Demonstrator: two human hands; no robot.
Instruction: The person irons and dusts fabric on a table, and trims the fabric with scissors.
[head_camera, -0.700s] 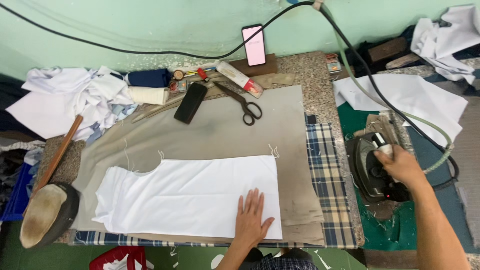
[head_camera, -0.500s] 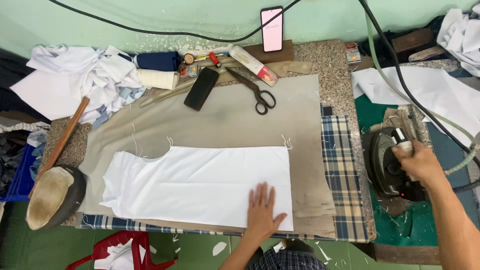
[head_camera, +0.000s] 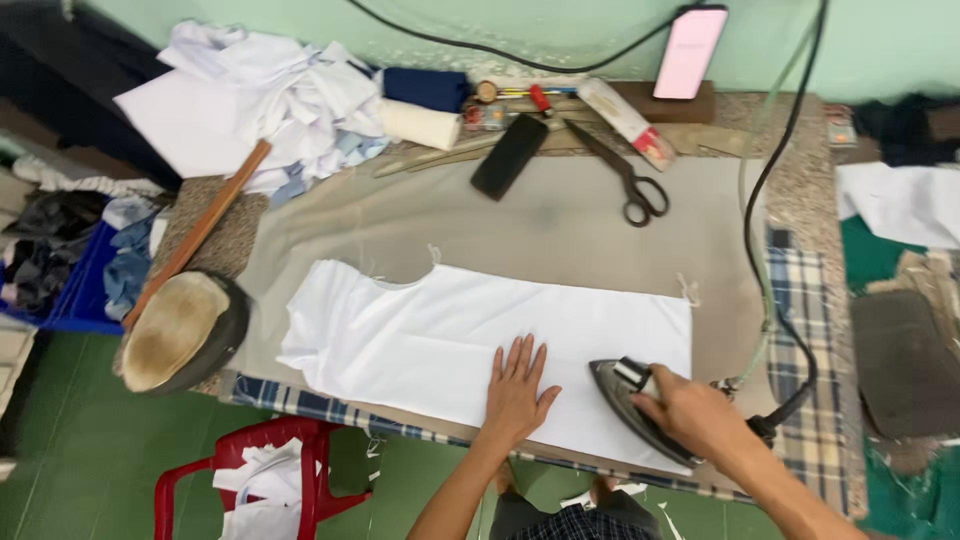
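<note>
A white cut piece of fabric (head_camera: 430, 330) lies flat on a beige cloth (head_camera: 560, 225) that covers the work table. My left hand (head_camera: 517, 385) presses flat on the fabric near its front edge, fingers spread. My right hand (head_camera: 690, 412) grips the handle of a dark electric iron (head_camera: 625, 395), which rests on the fabric's right front part, just right of my left hand. The iron's black cord (head_camera: 790, 300) runs up the table's right side.
Black scissors (head_camera: 625, 180), a black brush (head_camera: 510, 155), a propped phone (head_camera: 690, 50) and rolls of cloth line the back edge. A heap of white fabric (head_camera: 260, 100) sits back left. A wooden-handled pad (head_camera: 180, 330) lies left, a red stool (head_camera: 260, 480) below, the iron's rest (head_camera: 900, 360) right.
My right hand lifted the iron off its rest at the right and set it down on the white fabric. My left hand stayed flat on the fabric.
</note>
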